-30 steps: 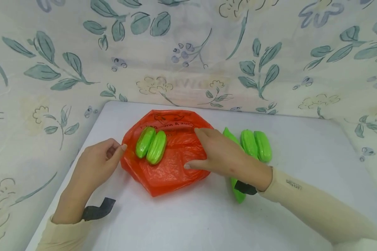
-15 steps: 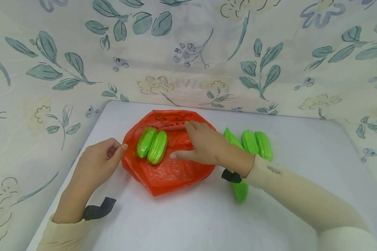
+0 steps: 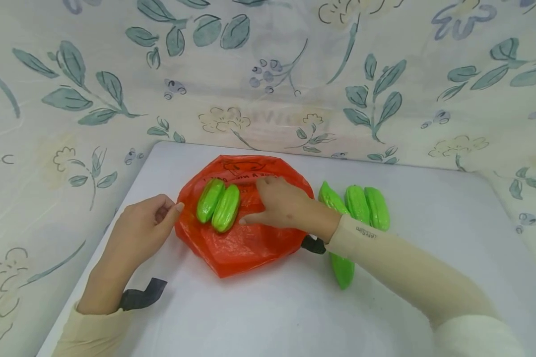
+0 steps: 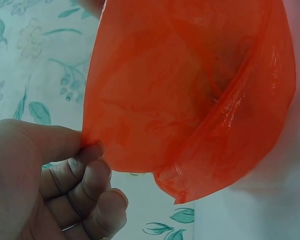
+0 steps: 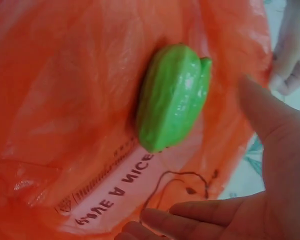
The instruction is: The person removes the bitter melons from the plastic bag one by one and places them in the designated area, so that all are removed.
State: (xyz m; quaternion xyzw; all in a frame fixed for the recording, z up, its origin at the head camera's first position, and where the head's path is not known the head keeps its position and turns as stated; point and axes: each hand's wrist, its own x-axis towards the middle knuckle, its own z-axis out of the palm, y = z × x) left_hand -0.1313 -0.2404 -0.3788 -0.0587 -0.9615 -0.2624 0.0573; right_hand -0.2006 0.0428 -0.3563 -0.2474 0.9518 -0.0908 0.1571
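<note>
A red plastic bag [image 3: 245, 253] lies on the white table, its printed side at the back. Two glossy, ridged green toy cucumbers [image 3: 226, 208] sit side by side on its left half. With thumb and index finger my left hand [image 3: 136, 230] pinches the bag's left edge; the left wrist view shows this pinch on the red plastic [image 4: 155, 100]. My right hand [image 3: 283, 204] hovers over the bag's right half, thumb and fingers spread, holding nothing. In the right wrist view its thumb and fingers stand apart from a green toy cucumber [image 5: 170, 100].
Right of the bag, a long pointed green toy vegetable [image 3: 342, 270] lies partly under my right forearm. Two more green toy cucumbers [image 3: 377, 208] lie beyond it. Floral sheeting [image 3: 268, 99] rises behind the white table [image 3: 268, 317].
My right hand has moved left over the bag, toward the two cucumbers, its fingers still spread. The left hand keeps its pinch on the bag's edge; the cucumbers have not moved.
</note>
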